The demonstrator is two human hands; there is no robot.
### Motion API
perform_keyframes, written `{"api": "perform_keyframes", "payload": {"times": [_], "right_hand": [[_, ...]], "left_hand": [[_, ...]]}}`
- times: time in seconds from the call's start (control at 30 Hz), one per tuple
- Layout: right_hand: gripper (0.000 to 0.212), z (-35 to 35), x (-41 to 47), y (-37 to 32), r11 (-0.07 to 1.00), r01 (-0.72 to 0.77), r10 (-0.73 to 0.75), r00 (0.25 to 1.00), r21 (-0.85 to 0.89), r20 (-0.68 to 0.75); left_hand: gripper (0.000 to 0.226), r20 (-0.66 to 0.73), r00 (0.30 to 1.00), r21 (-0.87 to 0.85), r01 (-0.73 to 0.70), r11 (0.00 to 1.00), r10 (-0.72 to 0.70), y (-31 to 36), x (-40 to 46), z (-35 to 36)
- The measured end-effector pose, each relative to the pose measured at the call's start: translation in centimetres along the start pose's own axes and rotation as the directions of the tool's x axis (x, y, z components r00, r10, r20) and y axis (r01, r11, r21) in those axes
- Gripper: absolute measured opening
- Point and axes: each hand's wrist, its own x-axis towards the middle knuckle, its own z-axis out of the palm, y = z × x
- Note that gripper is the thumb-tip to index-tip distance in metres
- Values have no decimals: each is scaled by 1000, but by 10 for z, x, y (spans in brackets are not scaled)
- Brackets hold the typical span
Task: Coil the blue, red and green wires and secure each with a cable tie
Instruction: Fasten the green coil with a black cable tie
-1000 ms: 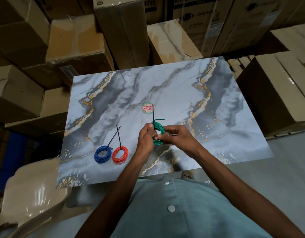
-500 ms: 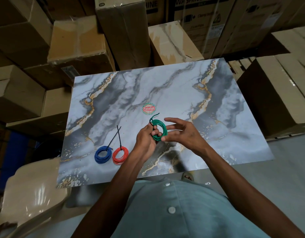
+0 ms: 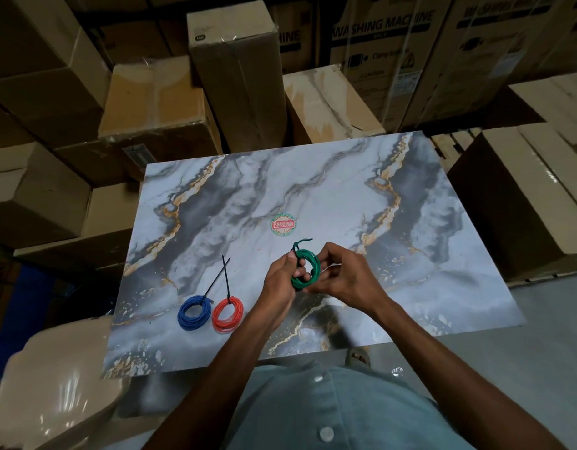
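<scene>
Now we have the small green coil of insulated wire (image 3: 306, 268) lifted just above the grey-and-gold marbled tabletop (image 3: 410, 254), near the front middle, so both hands can work around it freely. Our left hand (image 3: 280, 277) pinches the coil's left side, fingers closed on the loops to stop them springing apart. Our right hand (image 3: 340, 276) curls in from the other side, fingertips closed on the coil's lower right rim; whether it also grips a tie end we cannot tell. A dark strand with a loose green end pokes up at the top (image 3: 300, 244), so we judge the tie is on but perhaps not yet pulled tight. Well to the left, the blue wire coil (image 3: 194, 312) and red wire coil (image 3: 228, 314) lie side by side, each cinched by 1 black cable tie (image 3: 226, 277) with its long tail pointing away, parked clear of our working space.
</scene>
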Motion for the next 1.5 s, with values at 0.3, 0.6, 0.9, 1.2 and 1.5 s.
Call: {"api": "perform_keyframes", "payload": {"times": [0.3,0.6,0.9,1.2,1.5], "right_hand": [[35,1,1,-7,950,-160,150,987,267,56],[14,2,16,-9,995,60,-77,968,-76,-240],[19,12,16,2,987,-10,-27,973,-158,-227],[38,16,3,-3,984,66,-63,998,-167,24],[40,17,28,-1,910,-245,277,959,333,-51]], "left_hand": [[35,47,964,511,-249,823,262,-4,-2,-7],[40,90,936,644,-316,697,340,-17,1,-10],[34,-10,977,320,-197,927,211,-12,-1,4],[33,-65,970,310,-205,929,235,-11,6,0],[34,81,964,634,-247,733,254,-30,8,-10]]}}
